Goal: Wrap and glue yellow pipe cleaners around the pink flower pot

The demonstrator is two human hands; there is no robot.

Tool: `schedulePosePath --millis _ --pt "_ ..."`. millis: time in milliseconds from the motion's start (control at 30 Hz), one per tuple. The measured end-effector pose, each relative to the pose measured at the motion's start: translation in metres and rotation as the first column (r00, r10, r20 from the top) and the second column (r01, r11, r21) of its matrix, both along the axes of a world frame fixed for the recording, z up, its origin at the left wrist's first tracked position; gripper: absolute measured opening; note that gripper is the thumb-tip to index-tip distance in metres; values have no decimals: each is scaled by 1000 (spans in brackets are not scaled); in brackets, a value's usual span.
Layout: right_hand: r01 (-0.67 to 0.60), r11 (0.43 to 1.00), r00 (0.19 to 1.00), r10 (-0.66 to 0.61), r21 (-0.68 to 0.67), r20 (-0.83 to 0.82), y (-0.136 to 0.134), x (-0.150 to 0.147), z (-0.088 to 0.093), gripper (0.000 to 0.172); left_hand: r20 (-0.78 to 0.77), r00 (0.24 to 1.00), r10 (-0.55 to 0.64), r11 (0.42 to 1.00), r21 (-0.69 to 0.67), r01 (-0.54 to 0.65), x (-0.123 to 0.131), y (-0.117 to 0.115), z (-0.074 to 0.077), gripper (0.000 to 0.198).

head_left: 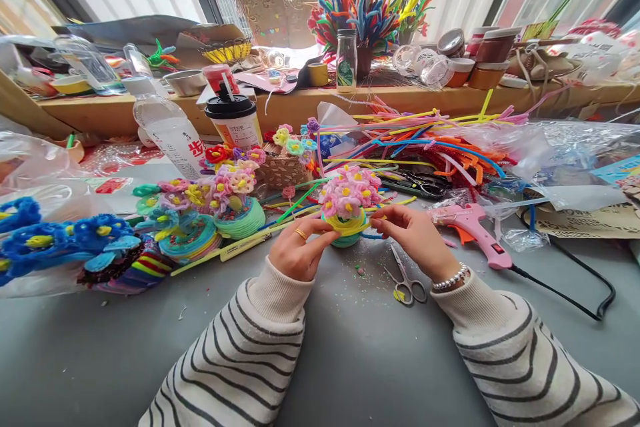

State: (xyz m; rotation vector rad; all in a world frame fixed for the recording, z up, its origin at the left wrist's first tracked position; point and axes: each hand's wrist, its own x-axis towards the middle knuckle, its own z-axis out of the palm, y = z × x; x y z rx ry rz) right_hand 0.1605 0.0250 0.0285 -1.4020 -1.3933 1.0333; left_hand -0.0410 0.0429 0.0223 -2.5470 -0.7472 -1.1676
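A small pot of pink pipe-cleaner flowers with yellow centres stands upright on the grey table. Its pot is wrapped in bands of yellow and green. My left hand grips the pot's left side, thumb and index finger at the yellow band. At the right of the pot, my right hand has its fingertips pinched together close to the rim; what lies between them is too small to make out. Small scissors rest just below my right hand, and a pink glue gun lies to its right.
Finished-looking flower pots and blue pipe-cleaner flowers crowd the left. Behind are a water bottle, a lidded cup and a heap of pipe cleaners. The glue gun's black cord loops across the right.
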Motion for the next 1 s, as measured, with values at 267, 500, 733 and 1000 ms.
schedulePosePath --millis 267,500,733,1000 --pt "14 1000 1000 -14 18 -24 5 -4 -5 23 1 1000 28 1000 12 -28 0 1 -3 27" --pt "-19 999 978 9 -47 -208 -4 0 1 23 71 997 -15 998 -63 20 -2 -2 -3 26" --pt "-61 998 980 63 20 -188 -21 3 7 19 149 986 -72 991 -105 88 4 -16 -3 20" --pt "222 974 525 -164 51 835 -80 0 14 18 257 962 92 995 -52 -81 8 -34 -18 15"
